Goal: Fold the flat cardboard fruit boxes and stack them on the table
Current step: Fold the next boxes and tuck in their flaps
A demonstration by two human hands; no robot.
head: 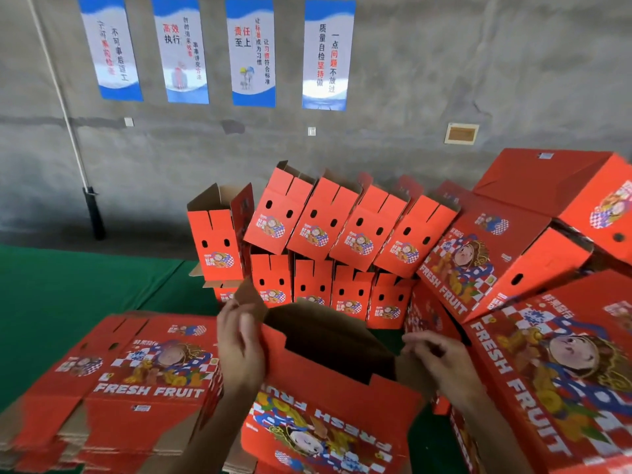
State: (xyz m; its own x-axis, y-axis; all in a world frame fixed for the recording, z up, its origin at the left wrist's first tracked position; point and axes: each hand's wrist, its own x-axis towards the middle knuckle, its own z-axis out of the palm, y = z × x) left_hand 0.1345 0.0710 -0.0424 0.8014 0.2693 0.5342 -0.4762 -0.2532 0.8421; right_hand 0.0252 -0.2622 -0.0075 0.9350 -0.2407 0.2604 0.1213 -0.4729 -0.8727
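A half-opened red fruit box [328, 415] stands in front of me, its brown inside showing at the top. My left hand [239, 343] holds the box's upper left corner, with its fingers against a brown flap. My right hand [441, 357] pinches the brown flap at the box's right end. To the left lies a stack of flat red boxes [136, 381] printed FRESH FRUIT. Several folded boxes [328, 241] are stacked in two rows behind, on the green table [68, 295].
More folded red boxes [554, 323] are piled at the right, some lying tilted on their sides. A grey concrete wall with blue-and-white posters [253, 53] stands behind the table. A pole [92, 206] leans against the wall at the left.
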